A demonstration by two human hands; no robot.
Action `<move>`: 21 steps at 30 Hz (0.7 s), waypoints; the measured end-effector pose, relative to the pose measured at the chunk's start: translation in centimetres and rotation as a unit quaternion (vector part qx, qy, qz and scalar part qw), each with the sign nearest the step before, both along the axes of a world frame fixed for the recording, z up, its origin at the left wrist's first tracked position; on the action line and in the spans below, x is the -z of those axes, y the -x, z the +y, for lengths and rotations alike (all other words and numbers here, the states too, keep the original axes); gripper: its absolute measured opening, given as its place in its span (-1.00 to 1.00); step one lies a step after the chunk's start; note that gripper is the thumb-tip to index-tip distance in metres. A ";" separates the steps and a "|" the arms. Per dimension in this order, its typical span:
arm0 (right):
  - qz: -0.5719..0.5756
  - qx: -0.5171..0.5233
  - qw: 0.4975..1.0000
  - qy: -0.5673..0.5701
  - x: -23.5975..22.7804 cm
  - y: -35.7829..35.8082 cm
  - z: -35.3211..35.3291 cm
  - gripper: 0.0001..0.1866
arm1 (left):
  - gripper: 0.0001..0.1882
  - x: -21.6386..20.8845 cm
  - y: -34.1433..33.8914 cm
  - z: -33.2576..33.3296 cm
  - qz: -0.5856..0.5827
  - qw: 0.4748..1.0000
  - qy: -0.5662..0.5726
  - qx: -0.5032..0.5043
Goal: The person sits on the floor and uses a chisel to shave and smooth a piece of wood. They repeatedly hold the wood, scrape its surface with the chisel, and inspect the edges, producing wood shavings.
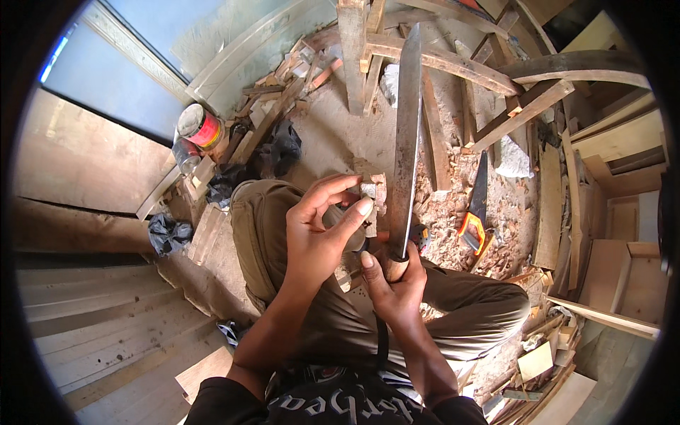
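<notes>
My left hand (315, 241) pinches a small, rough, pale chunk of wood (380, 190) between thumb and fingers, above my bent legs. My right hand (400, 292) is wrapped round the wooden handle of a machete (406, 134). Its long, dull, stained blade points up and away from me, just right of the wood chunk. Whether blade and chunk touch, I cannot tell. Part of the handle is hidden by my fingers.
A handsaw with an orange grip (470, 231) lies among wood chips (453, 205) to the right. Wooden framing (446, 60) stands ahead. A paint can (200, 127) and black plastic bags (282, 145) sit at the left. Boards (549, 205) line the right side.
</notes>
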State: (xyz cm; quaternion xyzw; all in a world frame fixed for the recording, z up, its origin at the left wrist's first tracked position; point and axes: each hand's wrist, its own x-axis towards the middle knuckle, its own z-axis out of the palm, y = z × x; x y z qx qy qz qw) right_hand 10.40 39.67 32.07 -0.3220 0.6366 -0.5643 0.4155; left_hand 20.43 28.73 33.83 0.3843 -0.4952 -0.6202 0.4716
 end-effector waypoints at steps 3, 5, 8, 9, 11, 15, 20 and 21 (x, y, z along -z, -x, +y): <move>0.034 -0.003 0.999 0.008 0.6 0.1 0.1 -0.58 | -0.62 -0.2 0.1 0.0 0.002 1.000 -0.017 -0.002; 0.054 -0.006 0.999 0.007 0.7 0.0 0.4 -0.57 | -0.62 -0.3 -0.1 0.2 0.000 1.000 -0.025 -0.005; 0.060 -0.008 0.998 0.000 0.3 -0.4 0.9 -0.55 | -0.61 -0.6 -0.2 0.5 -0.006 0.999 -0.043 -0.010; 0.059 -0.007 0.998 -0.003 0.4 -0.4 1.5 -0.55 | -0.61 -1.0 0.0 0.7 -0.006 0.998 -0.059 -0.009; 0.078 -0.028 0.996 -0.022 0.7 0.0 2.3 -0.55 | -0.61 -1.2 -0.2 1.3 -0.003 0.998 -0.061 -0.013; 0.158 -0.084 0.981 -0.072 2.1 0.0 2.8 -0.57 | -0.68 0.0 -2.4 3.2 0.014 0.998 -0.061 -0.015; 0.145 -0.055 0.986 0.064 -0.9 -1.5 3.7 -0.68 | -0.76 1.4 -5.4 6.3 -0.007 0.997 -0.051 -0.062; 0.168 -0.047 0.979 0.103 -1.0 -1.3 3.8 -0.69 | -0.77 1.5 -5.2 6.4 0.001 0.996 -0.055 -0.072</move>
